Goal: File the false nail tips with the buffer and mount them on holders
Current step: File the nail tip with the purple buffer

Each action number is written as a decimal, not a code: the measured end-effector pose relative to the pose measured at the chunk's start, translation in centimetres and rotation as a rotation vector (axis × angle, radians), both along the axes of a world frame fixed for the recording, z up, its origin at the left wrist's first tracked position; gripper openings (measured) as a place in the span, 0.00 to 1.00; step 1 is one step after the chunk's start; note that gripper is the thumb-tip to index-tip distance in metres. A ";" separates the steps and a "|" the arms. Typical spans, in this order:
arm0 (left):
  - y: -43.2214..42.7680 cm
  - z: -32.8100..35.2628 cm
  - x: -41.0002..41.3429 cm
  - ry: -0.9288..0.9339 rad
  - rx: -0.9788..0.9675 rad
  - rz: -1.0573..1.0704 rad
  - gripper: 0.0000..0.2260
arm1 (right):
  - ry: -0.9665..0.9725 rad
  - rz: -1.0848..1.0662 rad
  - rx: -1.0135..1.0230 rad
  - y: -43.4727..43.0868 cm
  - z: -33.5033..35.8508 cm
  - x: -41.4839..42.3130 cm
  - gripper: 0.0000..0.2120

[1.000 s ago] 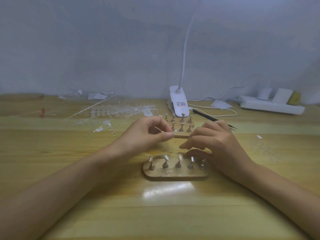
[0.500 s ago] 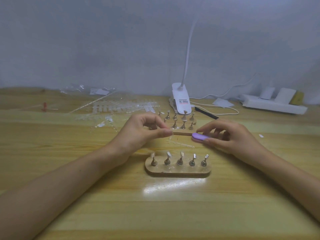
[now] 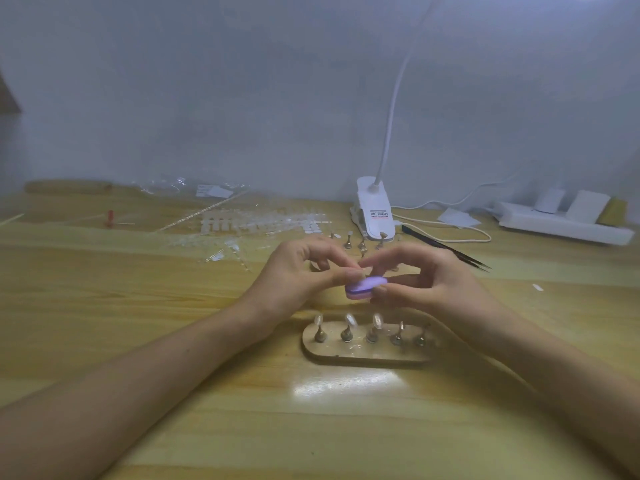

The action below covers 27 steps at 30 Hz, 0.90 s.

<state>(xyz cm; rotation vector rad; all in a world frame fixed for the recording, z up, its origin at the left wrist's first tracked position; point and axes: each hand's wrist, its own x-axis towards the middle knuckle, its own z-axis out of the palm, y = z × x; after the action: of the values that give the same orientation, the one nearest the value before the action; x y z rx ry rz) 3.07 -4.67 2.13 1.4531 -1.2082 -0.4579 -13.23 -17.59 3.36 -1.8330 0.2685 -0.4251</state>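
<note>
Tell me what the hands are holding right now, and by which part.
Right hand grips the purple buffer by its right end. Left hand's thumb and forefinger pinch together over its left end; what they hold is too small to tell.

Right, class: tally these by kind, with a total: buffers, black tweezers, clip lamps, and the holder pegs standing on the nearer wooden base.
Purple buffer: 1
Black tweezers: 1
White clip lamp: 1
Holder pegs on the nearer wooden base: 5
Total: 8
</note>
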 end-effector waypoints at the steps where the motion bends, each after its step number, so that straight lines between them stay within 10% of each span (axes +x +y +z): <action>1: -0.1 -0.1 0.0 -0.027 -0.015 0.027 0.02 | -0.028 -0.027 0.077 0.1 -0.3 0.2 0.12; 13: -0.1 0.0 -0.9 -0.403 -0.197 -0.007 0.03 | -0.045 -0.021 0.189 0.4 -1.3 0.3 0.08; 27: -0.2 -0.1 -0.6 -0.402 -0.194 0.023 0.04 | -0.103 -0.022 0.330 0.0 -1.3 0.5 0.13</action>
<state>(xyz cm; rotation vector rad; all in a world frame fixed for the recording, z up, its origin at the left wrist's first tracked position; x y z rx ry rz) 2.47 -4.91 1.98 1.4273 -1.5051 -0.0258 -12.72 -17.56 2.09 -1.4826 0.2701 -0.4602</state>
